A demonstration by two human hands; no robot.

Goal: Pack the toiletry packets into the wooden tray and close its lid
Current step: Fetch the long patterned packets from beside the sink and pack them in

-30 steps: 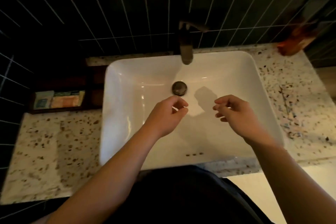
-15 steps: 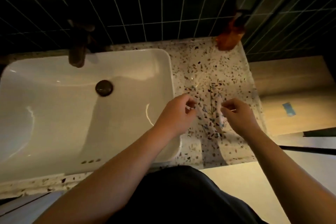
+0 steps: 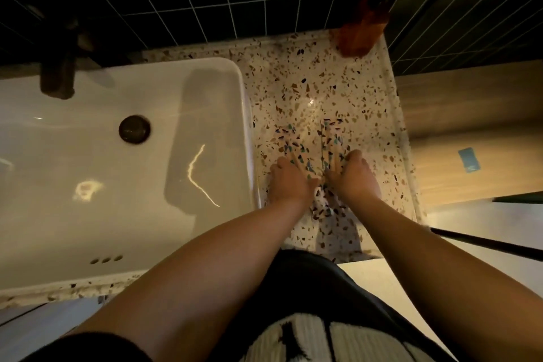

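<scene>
A clear, nearly invisible lid (image 3: 311, 138) lies flat on the speckled terrazzo counter (image 3: 323, 73) to the right of the sink. It shows only as a warped patch of coloured chips and a straight glinting edge. My left hand (image 3: 289, 181) and my right hand (image 3: 354, 175) rest side by side at its near edge, fingers curled down onto it. The wooden tray and the toiletry packets are out of view.
The white sink (image 3: 246, 114) with its dark drain (image 3: 134, 129) and dark faucet (image 3: 57, 79) fills the left. An amber pump bottle (image 3: 363, 26) stands at the counter's back right corner against the dark tiled wall. A wooden ledge (image 3: 470, 132) lies beyond the counter's right edge.
My view swung right, from the sink and the tray on its left to the right counter. Both hands moved from above the basin down onto the clear lid.
</scene>
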